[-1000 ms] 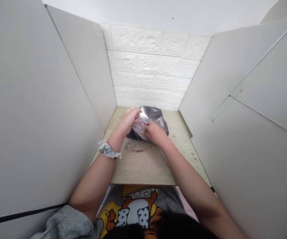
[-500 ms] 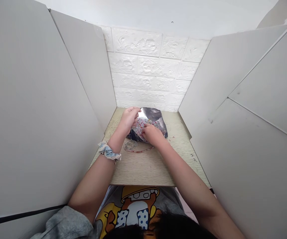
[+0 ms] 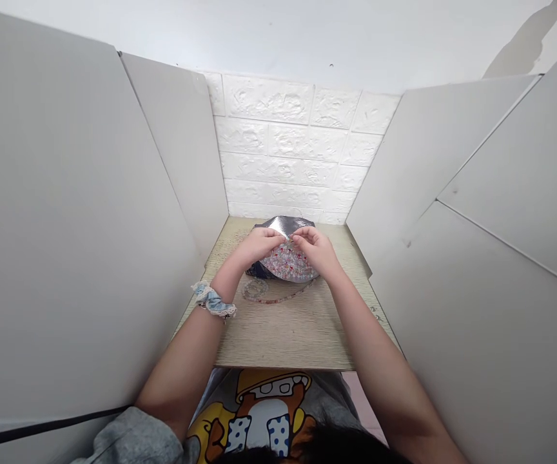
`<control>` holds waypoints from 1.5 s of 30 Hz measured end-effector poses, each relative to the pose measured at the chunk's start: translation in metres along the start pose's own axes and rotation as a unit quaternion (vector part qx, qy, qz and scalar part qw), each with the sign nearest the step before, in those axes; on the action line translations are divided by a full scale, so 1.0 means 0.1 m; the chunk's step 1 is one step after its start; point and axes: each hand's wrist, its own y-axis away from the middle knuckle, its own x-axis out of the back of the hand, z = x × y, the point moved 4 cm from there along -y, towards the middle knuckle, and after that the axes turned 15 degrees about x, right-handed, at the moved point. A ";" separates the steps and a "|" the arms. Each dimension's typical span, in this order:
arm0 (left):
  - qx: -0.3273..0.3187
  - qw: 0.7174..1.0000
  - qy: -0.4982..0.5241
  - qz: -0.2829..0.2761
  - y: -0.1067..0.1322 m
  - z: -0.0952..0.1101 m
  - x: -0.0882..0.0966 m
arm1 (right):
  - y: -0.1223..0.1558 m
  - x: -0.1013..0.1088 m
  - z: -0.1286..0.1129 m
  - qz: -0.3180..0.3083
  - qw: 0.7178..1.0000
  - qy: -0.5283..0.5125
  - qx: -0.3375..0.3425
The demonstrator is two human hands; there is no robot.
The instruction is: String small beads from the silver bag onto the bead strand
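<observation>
My left hand (image 3: pixel 263 245) and my right hand (image 3: pixel 314 247) meet over an open silver-lined bag (image 3: pixel 278 224) at the far end of the table. Many small pink, white and red beads (image 3: pixel 288 263) fill the bag. Both hands are closed in a pinch, fingertips nearly touching. What lies between them is too small to make out. In front of the bag, a strand of pink and clear beads (image 3: pixel 276 301) curves across the table, with a coiled clear part (image 3: pixel 255 290) at its left end.
The narrow wooden table (image 3: pixel 278 341) ends at a white brick-patterned wall (image 3: pixel 291 138). Pale panels (image 3: pixel 167 116) rise on the left, with another panel (image 3: pixel 404 174) on the right. Small shiny pieces (image 3: pixel 375 313) lie near the table's right edge.
My right hand has lifted from the beads and moved up and right. My left hand has lowered slightly, and the fingertips of both have come together above the bag. The view has tilted slightly upward.
</observation>
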 end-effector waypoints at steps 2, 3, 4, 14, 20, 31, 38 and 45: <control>-0.009 1.000 -0.011 0.014 0.01 0.01 0.00 | 0.00 -0.02 0.01 -0.004 0.996 -0.084 -0.024; -0.014 1.000 -0.012 0.020 0.01 0.01 0.01 | 0.00 -0.04 0.01 -0.006 0.993 -0.114 -0.033; -0.018 0.999 -0.012 0.023 0.01 0.01 0.01 | 0.00 -0.05 0.01 -0.007 0.990 -0.136 -0.040; -0.024 0.999 -0.013 0.031 0.04 0.06 -0.01 | 0.03 -0.08 -0.01 0.005 0.979 -0.195 -0.064; -0.022 0.999 0.006 0.038 0.07 0.08 -0.02 | 0.03 -0.10 0.04 0.014 0.975 -0.210 -0.070; -0.039 0.998 0.049 0.024 0.08 0.11 -0.06 | 0.05 -0.15 0.03 0.076 0.949 -0.297 -0.076; -0.038 0.998 0.042 0.030 0.07 0.11 -0.06 | 0.05 -0.16 0.04 0.077 0.947 -0.301 -0.078; -0.039 0.998 0.039 0.037 0.07 0.10 -0.06 | 0.05 -0.15 0.04 0.082 0.946 -0.303 -0.081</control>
